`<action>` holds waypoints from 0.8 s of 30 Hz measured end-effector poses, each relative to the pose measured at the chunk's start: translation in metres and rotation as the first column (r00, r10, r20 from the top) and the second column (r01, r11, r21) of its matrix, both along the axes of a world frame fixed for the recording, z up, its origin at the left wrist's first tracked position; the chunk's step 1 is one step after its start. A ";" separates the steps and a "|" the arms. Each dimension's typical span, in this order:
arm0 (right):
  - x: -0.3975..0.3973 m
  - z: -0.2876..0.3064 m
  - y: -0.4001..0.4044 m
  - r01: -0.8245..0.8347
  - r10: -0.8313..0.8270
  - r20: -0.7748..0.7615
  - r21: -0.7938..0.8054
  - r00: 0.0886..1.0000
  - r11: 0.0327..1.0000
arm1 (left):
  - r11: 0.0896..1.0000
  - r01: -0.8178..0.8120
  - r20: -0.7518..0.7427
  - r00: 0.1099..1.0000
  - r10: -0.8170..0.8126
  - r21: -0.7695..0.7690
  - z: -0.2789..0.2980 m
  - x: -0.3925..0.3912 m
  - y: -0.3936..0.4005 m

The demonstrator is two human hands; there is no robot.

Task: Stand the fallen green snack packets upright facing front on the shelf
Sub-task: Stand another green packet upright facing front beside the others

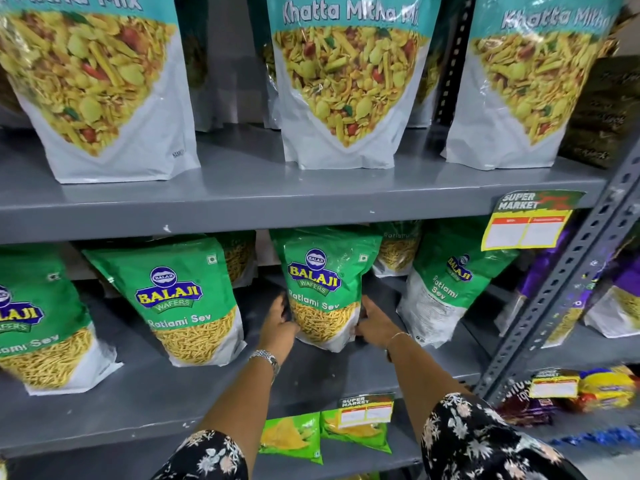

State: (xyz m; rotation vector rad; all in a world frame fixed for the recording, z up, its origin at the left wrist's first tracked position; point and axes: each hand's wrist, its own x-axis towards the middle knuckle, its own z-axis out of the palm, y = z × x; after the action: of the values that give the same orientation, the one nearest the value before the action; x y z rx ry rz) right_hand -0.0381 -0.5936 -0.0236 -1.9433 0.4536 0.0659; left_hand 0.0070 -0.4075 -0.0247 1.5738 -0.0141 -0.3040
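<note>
A green Ratlami Sev packet (323, 285) stands upright, front outward, on the grey middle shelf (145, 403). My left hand (278, 329) grips its lower left edge and my right hand (375, 323) grips its lower right edge. Two more green packets stand to the left, one (176, 296) close by and one (38, 323) at the frame's edge. Another green packet (446, 282) leans to the right, turned partly sideways. Further green packets sit behind in the back row.
Large Khatta Mitha Mix bags (346, 81) fill the shelf above. A perforated grey upright (568, 282) bounds the shelf on the right, with purple packets (540, 282) beyond. Price tags (526, 226) hang on the shelf edges. Small green packets (291, 434) lie on the lower shelf.
</note>
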 end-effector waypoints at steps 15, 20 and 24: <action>-0.006 -0.009 0.016 0.191 -0.191 -0.004 -0.005 0.982 0.982 | 0.999 -0.044 0.005 0.999 0.044 0.025 -0.004 -0.024 0.008; -0.003 -0.001 0.021 0.270 -0.269 -0.028 0.042 0.963 0.962 | 0.993 -0.004 0.022 1.000 0.002 0.122 -0.001 -0.025 0.010; -0.002 -0.006 0.024 0.339 -0.338 -0.027 0.107 0.941 0.935 | 0.985 0.037 0.020 0.999 -0.041 0.170 -0.002 -0.022 0.009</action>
State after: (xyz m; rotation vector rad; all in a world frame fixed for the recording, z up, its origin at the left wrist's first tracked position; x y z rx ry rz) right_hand -0.0398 -0.5692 -0.0300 -1.7329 0.7688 -0.1215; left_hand -0.0150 -0.3988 -0.0265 1.7480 -0.0383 -0.3242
